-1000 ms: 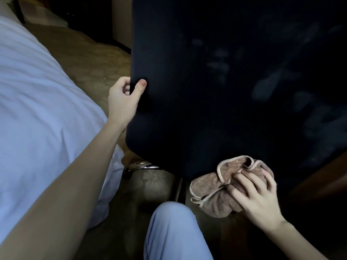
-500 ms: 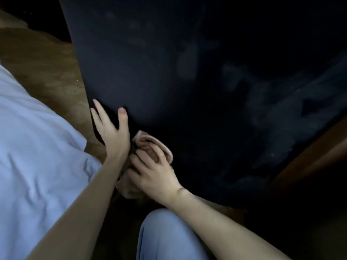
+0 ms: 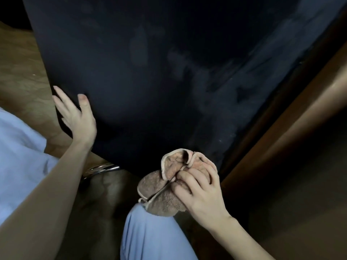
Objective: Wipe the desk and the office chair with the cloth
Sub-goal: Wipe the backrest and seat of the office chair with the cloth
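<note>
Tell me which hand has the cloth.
The right hand: its fingers curl round the bunched brown cloth at the lower edge of the dark chair back. The left hand holds nothing, its fingers straight against the chair back's left edge.

The office chair [image 3: 150, 81] filling the upper frame is a very dark navy, almost black, smeared with paler greyish streaks toward the right. The cloth [image 3: 161, 196] at lower centre is a dusty pink-brown terry with a lighter pink trim. At left, the bed sheet [image 3: 20, 156] is pale blue-white, and the floor [image 3: 24, 76] is a mottled brown. The trouser knee [image 3: 154, 237] is light blue, the chrome bar [image 3: 101, 168] silver, and the wooden edge [image 3: 300, 113] warm brown.
</note>
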Demonstrator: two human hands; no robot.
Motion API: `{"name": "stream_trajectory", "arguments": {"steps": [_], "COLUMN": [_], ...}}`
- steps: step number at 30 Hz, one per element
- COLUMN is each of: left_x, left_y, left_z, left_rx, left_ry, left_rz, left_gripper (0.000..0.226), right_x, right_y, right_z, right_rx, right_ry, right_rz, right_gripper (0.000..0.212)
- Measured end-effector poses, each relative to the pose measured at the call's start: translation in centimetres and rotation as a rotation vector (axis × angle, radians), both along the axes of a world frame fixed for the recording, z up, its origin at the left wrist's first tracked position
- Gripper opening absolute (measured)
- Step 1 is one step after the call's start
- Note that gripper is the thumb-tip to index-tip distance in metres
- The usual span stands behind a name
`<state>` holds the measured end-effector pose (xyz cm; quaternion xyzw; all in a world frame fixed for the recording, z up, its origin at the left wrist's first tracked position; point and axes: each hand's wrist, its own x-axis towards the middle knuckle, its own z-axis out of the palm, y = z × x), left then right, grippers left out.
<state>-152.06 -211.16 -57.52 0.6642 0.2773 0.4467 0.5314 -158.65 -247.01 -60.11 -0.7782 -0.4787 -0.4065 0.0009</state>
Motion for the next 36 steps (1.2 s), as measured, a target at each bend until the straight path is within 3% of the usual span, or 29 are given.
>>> {"name": "stream_trajectory", "arguments": {"steps": [3,9,16,23,26,29,32,36], "left_x": [0.0,0.0,1.0,1.6,2.1,2.0,1.7,1.2], "left_y": [0.3,-0.6,-3.4,-4.4,-3.9,-3.8,-4.7,-5.8], "left_z": [0.3,0.6,0.8,0.1,-0.4,-0.4,1.2,3.1], "left_rx": [0.001,-0.021,-0.065,-0.039,-0.038,-0.039,-0.103,-0.138], "left_ry": [0.008,-0.004,0.019,-0.008,-0.018,-0.038,-0.058,-0.054], "left_rz": [-0.072,-0.067,0.092,0.169,0.164,0.155,0.172,0.195], "left_gripper": [0.076,0.074,0.074,0.077,0.076,0.078,0.082,0.082], "right_x": [0.8,2.4,3.8,4.6,4.9,5.3,5.4,4.3], "right_y": [-3.5,-6.6,-4.2,1.2,2.3,3.1,2.7,1.0], "right_z": [1.9,7.2,16.7,26.6,28.5,27.7,22.1,8.8], "right_rx": [0.055,0.252,0.255,0.61,0.739,0.803,0.803,0.497], "right_ry": [-0.119,-0.247,-0.413,-0.636,-0.664,-0.616,-0.458,-0.323], "right_rz": [-0.027,-0.093,-0.05,-0.007,-0.054,-0.021,0.003,-0.052], "right_gripper": [0.008,0.029,0.009,0.04,0.031,0.016,0.018,0.013]}}
